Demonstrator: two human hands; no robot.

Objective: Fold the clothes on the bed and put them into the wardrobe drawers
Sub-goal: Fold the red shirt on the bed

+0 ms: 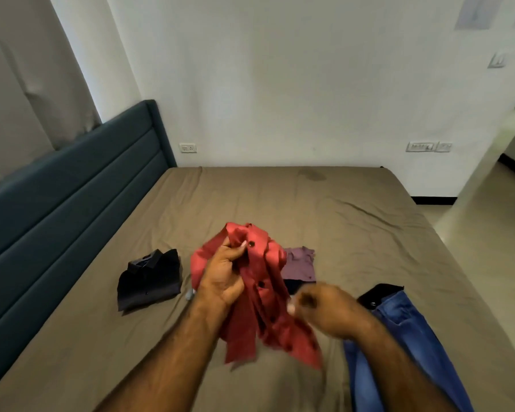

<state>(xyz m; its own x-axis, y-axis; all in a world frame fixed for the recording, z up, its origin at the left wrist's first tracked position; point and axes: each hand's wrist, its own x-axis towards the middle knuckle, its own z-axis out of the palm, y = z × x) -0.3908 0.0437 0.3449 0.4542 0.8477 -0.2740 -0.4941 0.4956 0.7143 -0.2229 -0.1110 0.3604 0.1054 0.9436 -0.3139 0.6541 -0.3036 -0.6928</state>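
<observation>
I have the red shirt (259,295) up off the bed (354,221), bunched in my left hand (225,278), whose fingers curl round the cloth near the button placket. My right hand (318,310) is blurred just beside the shirt's lower part; I cannot tell whether it pinches the fabric or is merely closing on it. The shirt looks light, limp and thin, so I judge it will sag and twist unless taken at the collar or both shoulders and laid flat. 1 black shirt (149,281) lies folded to the left, a purple garment (299,263) behind, blue jeans (399,337) at right, partly cut off by the frame. A dark item under the jeans' waist is unclear. No wardrobe is in view.
</observation>
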